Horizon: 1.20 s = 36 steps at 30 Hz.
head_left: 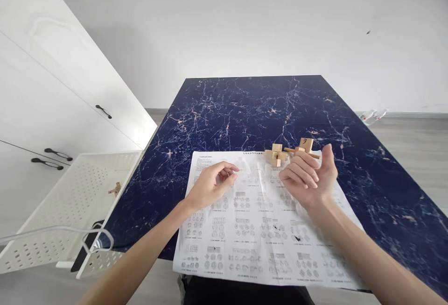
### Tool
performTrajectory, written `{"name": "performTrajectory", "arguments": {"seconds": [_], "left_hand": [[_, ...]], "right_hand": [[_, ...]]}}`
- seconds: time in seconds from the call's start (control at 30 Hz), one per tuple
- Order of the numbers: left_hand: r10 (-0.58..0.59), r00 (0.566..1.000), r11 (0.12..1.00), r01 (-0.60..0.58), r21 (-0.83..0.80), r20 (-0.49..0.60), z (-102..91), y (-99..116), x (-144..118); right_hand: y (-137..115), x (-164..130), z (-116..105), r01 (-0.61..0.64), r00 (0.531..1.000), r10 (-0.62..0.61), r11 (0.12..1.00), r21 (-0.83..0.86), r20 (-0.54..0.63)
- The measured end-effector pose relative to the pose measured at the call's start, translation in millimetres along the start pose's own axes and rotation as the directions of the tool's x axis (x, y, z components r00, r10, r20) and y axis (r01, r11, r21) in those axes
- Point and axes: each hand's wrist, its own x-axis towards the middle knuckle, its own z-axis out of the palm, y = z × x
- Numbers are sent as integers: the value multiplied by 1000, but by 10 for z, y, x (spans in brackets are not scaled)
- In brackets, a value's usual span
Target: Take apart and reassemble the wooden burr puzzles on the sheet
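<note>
Bright, even daylight fills the room, with only faint shadows. The table [252,109] shows no glare. Wide-angle distortion bends the cabinet [52,85] at the left edge.

A single handwritten mark resembling the digit 7 is seen on the upper face of the wooden puzzle piece [305,145] at one o'clock. The instruction sheet [261,230] is covered in printed diagrams and captions, none of which can be read.
</note>
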Motion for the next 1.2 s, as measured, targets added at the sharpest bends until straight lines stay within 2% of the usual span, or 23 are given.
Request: {"name": "performTrajectory", "arguments": {"seconds": [0.13,0.23,0.43,0.63,0.8,0.93,1.07,1.13,1.2], "left_hand": [[4,1000,1000,-4,-1,4,-1,-13,-1],[10,1000,1000,-10,6,7,-2,-20,0],[20,1000,1000,-20,16,-5,-2,-32,2],[7,1000,1000,-7,7,6,-3,-34,2],[-1,1000,1000,1,5,12,-6,-25,6],[0,1000,1000,0,8,8,-6,-27,6],[-6,1000,1000,6,3,13,-8,-26,2],[-10,1000,1000,10,-3,17,-9,-26,-1],[-12,1000,1000,13,-12,17,-7,-27,-2]], "right_hand": [[-99,39,-90,-44,998,33,964,261,46],[-124,76,-164,-89,995,64,930,358,81],[-154,127,-246,-156,982,114,934,321,148],[-232,137,-263,-121,990,96,953,277,102],[-203,142,-218,-55,998,51,994,100,38],[-155,124,-93,46,999,-46,989,-141,4],[-88,78,56,140,988,-155,877,-459,6],[-33,47,94,200,977,-206,783,-589,58],[36,10,90,219,975,-173,690,-690,137]]}}
